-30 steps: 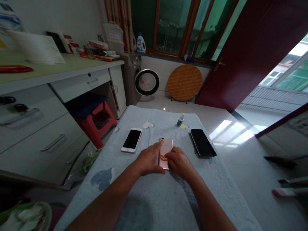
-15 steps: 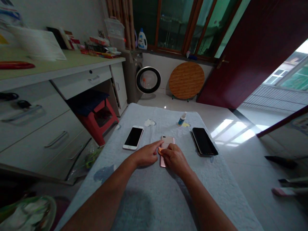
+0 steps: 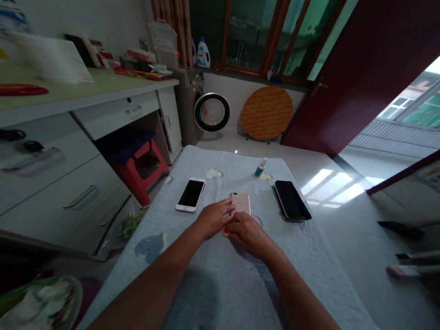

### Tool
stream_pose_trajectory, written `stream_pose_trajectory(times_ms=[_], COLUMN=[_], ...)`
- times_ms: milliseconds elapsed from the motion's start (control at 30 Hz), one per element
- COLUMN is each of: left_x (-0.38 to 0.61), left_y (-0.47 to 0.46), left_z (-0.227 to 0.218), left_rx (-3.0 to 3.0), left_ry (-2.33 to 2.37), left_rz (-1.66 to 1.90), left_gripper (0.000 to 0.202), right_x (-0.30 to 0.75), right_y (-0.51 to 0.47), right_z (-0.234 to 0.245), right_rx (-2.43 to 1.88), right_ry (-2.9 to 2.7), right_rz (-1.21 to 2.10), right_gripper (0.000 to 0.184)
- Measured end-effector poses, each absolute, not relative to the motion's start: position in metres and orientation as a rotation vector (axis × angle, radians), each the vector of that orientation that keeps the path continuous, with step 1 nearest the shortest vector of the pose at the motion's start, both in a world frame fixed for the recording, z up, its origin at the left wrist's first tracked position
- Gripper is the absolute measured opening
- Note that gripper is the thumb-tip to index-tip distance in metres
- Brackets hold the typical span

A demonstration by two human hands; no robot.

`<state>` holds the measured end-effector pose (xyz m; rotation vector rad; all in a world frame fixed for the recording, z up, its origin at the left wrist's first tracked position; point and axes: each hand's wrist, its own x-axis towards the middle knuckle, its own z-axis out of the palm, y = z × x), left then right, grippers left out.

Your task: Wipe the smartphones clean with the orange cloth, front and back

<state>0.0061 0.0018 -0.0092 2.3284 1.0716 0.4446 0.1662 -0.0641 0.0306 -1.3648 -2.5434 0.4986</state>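
Note:
A rose-gold smartphone (image 3: pixel 241 201) lies back-up on the cloth-covered table, its camera at the top left corner. My left hand (image 3: pixel 213 219) rests at its left edge, fingers stretched out and touching the back. My right hand (image 3: pixel 245 231) covers the phone's lower part. Its fingers pinch a small orange piece (image 3: pixel 225 232) that looks like cloth or sponge, at the phone's lower left. To the left lies a white smartphone (image 3: pixel 191 195) with its dark screen up. On the right, a black-screened device (image 3: pixel 292 200) rests on top of another flat one. A small spray bottle (image 3: pixel 260 168) stands farther back.
A pale blue cloth (image 3: pixel 240 293) with heart shapes covers the table. Along the left runs a desk with drawers (image 3: pixel 79 197), with a red stool (image 3: pixel 151 172) under it. Beyond are a washing machine with its door (image 3: pixel 212 112) open and a round wooden tabletop (image 3: pixel 267 112).
My right hand has drawn the orange piece down and slightly left, to the phone's lower end. My left hand's fingers have spread from a pointing pose to lie along the phone's edge.

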Motion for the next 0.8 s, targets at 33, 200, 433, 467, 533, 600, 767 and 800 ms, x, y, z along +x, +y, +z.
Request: stream_pose_trajectory(times_ms=[33,200,433,467,533,600,767,800], left_x=[0.006,0.006,0.006,0.006,0.007,0.007,0.006,0.006], left_y=[0.002,0.003,0.004,0.004,0.004,0.004,0.004,0.004], left_z=[-0.010,-0.011,-0.011,-0.011,-0.011,-0.012,-0.015,-0.015], left_rx=[2.320,2.299,2.289,2.289,2.294,2.304,2.295,2.295], left_ry=[1.077,1.103,1.123,1.125,1.118,1.100,1.103,1.109], left_rz=[0.449,0.414,0.399,0.399,0.402,0.419,0.429,0.427], left_gripper=[0.041,0.043,0.043,0.043,0.041,0.040,0.039,0.039], right_x=[0.167,0.189,0.207,0.202,0.191,0.178,0.157,0.157], right_y=[-0.064,-0.065,-0.061,-0.062,-0.063,-0.064,-0.066,-0.067], right_z=[0.031,0.033,0.035,0.034,0.030,0.026,0.020,0.020], right_rx=[-1.354,-1.375,-1.458,-1.439,-1.418,-1.406,-1.398,-1.414], right_ry=[-2.550,-2.564,-2.540,-2.540,-2.535,-2.536,-2.615,-2.626], right_rz=[0.508,0.595,0.654,0.638,0.583,0.517,0.464,0.457], right_gripper=[0.017,0.015,0.015,0.015,0.015,0.015,0.012,0.012])
